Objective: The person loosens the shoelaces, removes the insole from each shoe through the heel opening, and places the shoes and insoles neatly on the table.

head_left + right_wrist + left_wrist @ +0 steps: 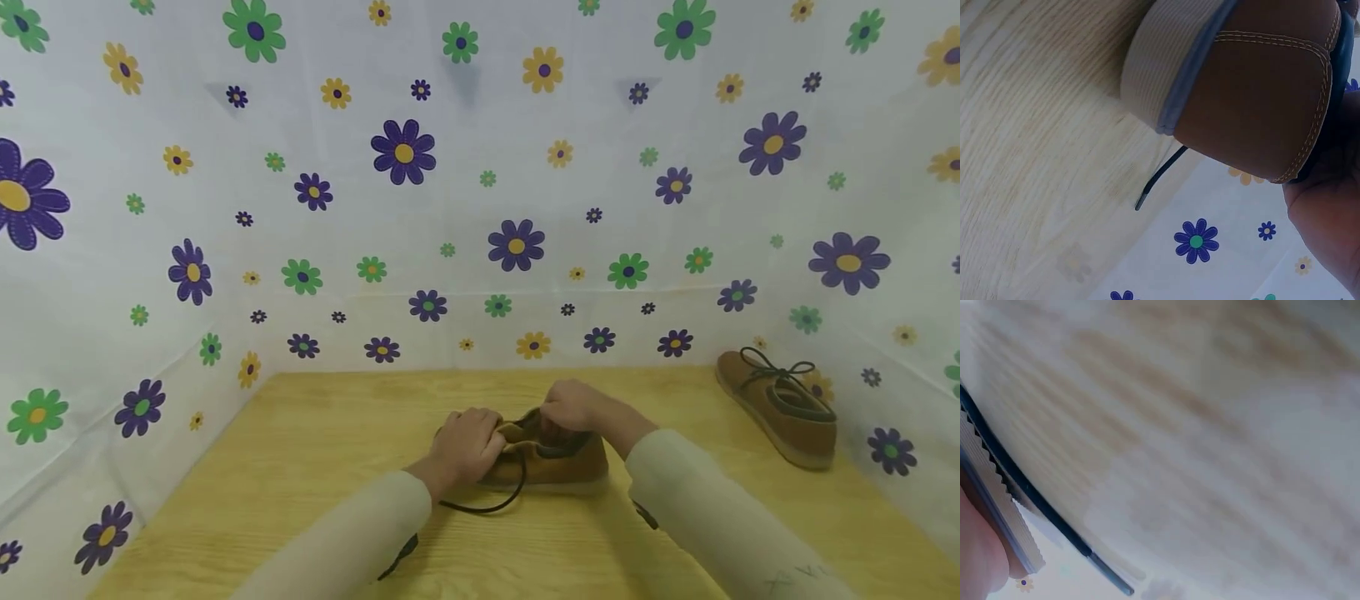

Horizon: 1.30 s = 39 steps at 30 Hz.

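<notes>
A brown shoe [562, 468] with a dark collar and pale sole lies sideways on the table, toe to the left. My left hand [467, 446] grips its front part, covering the toe. A dark lace [522, 477] hangs loose in a curve on the near side. At the heel end, my right hand [573, 408] holds the collar, fingers reaching into the opening; their tips are hidden. The right wrist view shows the stitched heel [1254, 106] and a lace end [1157, 178]. The left wrist view has the ribbed sole [1013, 528] beside a lace [1035, 497].
A matching brown shoe [776, 408], its lace tied in a bow, stands at the right back of the wooden table [330, 442]. White flower-printed sheeting [465, 208] encloses the back and both sides.
</notes>
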Tool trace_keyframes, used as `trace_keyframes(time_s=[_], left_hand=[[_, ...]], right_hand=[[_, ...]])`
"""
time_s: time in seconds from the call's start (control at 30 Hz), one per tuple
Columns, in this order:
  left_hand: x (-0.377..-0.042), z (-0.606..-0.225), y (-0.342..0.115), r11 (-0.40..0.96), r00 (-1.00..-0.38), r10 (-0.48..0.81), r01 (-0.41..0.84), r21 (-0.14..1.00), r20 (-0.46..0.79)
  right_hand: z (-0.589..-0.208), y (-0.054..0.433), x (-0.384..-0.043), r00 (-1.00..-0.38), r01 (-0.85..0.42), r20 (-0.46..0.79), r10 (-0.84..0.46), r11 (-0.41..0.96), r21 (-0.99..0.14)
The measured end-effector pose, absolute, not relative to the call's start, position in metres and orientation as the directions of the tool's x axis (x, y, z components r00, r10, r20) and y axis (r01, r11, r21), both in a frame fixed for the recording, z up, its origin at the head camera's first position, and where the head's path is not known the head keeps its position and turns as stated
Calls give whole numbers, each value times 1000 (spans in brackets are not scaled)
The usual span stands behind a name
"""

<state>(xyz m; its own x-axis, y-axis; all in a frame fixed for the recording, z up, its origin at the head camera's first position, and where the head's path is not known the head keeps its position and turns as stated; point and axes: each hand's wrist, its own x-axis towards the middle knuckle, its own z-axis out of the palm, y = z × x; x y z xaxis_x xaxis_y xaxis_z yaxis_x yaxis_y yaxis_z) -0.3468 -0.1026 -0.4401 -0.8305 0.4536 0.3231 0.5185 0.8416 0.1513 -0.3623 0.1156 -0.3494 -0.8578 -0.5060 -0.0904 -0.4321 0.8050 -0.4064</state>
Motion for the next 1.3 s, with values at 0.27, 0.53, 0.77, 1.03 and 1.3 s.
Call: trace_keyframes(time_s=[0.27,0.53,0.77,1.03,1.3], left_hand=[[-345,-436,-103,837,-807,485,540,88,337],[-344,-439,-99,841,-816,481,532,94,320],[-345,-436,-100,851,-826,472,518,86,308],[-349,-439,-105,841,-810,478,534,90,341],[-351,-443,-105,829,-799,479,548,112,365]], right_hand=[[-350,109,-368,-864,-372,-172,-474,829,-418],[-345,110,-363,-850,-398,-229,-474,863,-312],[-336,105,-359,-789,-430,-333,-517,851,-301],[-335,107,-359,-727,-479,-337,-599,793,-376],[-345,116,-361,-753,-512,-250,-609,780,-359]])
